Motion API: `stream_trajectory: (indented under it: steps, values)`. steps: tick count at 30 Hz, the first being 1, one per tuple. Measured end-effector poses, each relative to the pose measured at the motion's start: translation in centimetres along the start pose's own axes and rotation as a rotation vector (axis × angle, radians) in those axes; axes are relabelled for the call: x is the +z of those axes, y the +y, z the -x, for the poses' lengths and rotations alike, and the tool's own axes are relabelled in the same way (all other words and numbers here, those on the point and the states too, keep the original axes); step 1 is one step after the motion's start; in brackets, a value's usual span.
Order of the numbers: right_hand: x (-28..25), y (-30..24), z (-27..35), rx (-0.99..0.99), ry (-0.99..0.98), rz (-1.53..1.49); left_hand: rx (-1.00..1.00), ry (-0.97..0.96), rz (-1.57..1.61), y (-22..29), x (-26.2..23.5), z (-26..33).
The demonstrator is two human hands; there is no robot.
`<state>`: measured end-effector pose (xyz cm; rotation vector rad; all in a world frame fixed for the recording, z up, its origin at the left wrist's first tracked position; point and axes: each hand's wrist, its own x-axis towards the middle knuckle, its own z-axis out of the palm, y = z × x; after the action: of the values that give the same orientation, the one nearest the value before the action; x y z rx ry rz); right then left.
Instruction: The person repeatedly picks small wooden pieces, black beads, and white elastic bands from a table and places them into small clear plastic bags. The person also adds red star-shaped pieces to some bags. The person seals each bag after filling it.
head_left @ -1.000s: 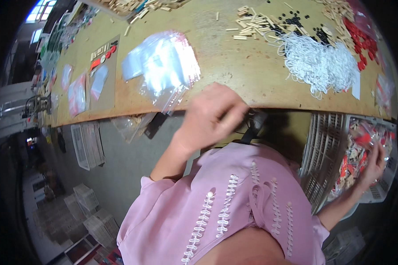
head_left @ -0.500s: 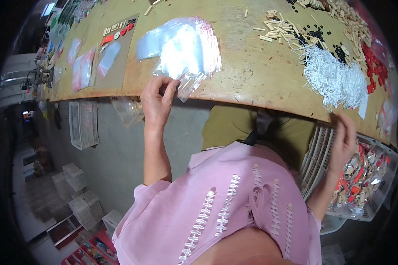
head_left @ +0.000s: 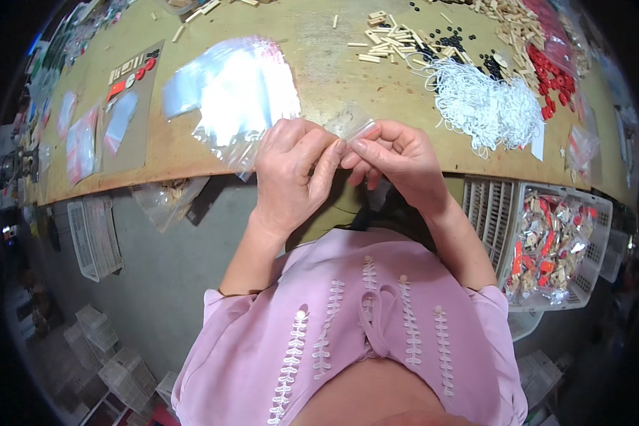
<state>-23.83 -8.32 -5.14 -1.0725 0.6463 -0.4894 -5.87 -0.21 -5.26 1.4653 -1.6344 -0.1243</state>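
Note:
Both hands meet just over the near edge of a wooden worktable (head_left: 348, 78). My left hand (head_left: 291, 174) and my right hand (head_left: 397, 160) pinch a small clear plastic bag (head_left: 351, 122) between their fingertips, its top sticking up above the fingers. A heap of the same clear bags (head_left: 234, 92) lies on the table just left of my left hand. Whether the small bag holds anything cannot be made out.
White cord loops (head_left: 486, 99), wooden sticks (head_left: 383, 46), black beads (head_left: 451, 42) and red pieces (head_left: 557, 74) lie at the back right. A white basket (head_left: 589, 280) of filled packets stands at my right. Filled bags (head_left: 85, 138) lie at the table's left; wire baskets (head_left: 92, 238) are on the floor.
My left hand left the bag heap and moved right; my right hand came up from the basket side. They now meet on a small clear bag.

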Motion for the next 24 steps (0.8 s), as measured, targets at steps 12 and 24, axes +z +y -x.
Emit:
stream_trajectory:
  steps: [12, 24]
  values:
    - [-1.7, -0.3, 1.3, -0.127, 0.119, 0.017, -0.16, -0.152, 0.303, 1.3, 1.4, -1.4]
    - [-0.3, -1.3, 1.9, -0.058, 0.251, 0.248, -0.204, -0.107, 0.136, 2.0, 2.6, -1.3]
